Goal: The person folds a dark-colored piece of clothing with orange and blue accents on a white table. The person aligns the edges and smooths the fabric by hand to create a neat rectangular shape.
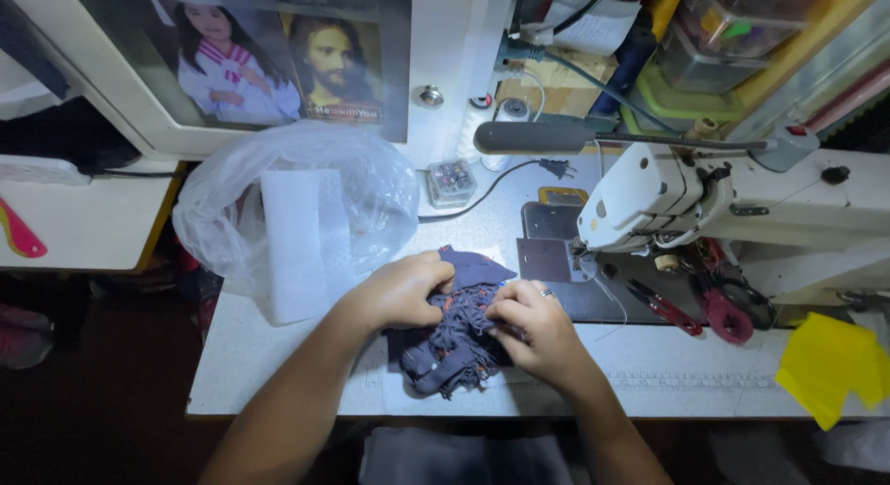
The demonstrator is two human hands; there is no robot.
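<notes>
I find the crumpled dark blue fabric piece with reddish stitching (454, 332) lying directly under and between both hands on the white worktable (278, 364). The left hand (399, 290) rests on the upper left of the bundle with fingers curled and pinching into the cloth; the right hand (533, 323), a ring on one finger, grips the right side, fingers likewise closed on the cloth. Both hands touch the cloth, neither nearer than the other. The bundle's long axis runs from just ahead of the fingertips back toward the near table edge, slightly tilted to the left. Ahead and right of the right hand stands the white sewing machine (667, 193), its needle plate (547, 260) just beyond the right knuckles. Ahead and left of the left hand sits a clear plastic bag holding white sheet material (297, 216), near but apart from the cloth. Red-handled scissors (718, 304) lie well right of the right hand, a yellow cloth scrap (830, 364) farther right. Open table shows left of the left forearm and right of the right wrist; the near edge is close behind the bundle.
</notes>
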